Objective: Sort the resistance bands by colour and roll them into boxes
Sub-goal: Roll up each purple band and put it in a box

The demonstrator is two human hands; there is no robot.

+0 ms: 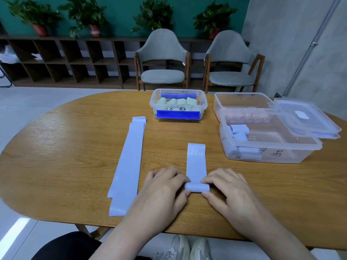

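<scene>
head view: two hands pinch one half-rolled band; three boxes behind.

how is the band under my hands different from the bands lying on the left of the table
The band under your hands is partly rolled at its near end, gripped by the left hand and right hand; the bands on the left lie flat and untouched. Yours shows "20 LB" clearly; their print is too small to read. Both are pale lavender-blue and lie on the wooden table.

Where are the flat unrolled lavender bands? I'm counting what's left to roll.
In the head view, the flat lavender bands lie stacked on the table, beside the left hand.
</scene>
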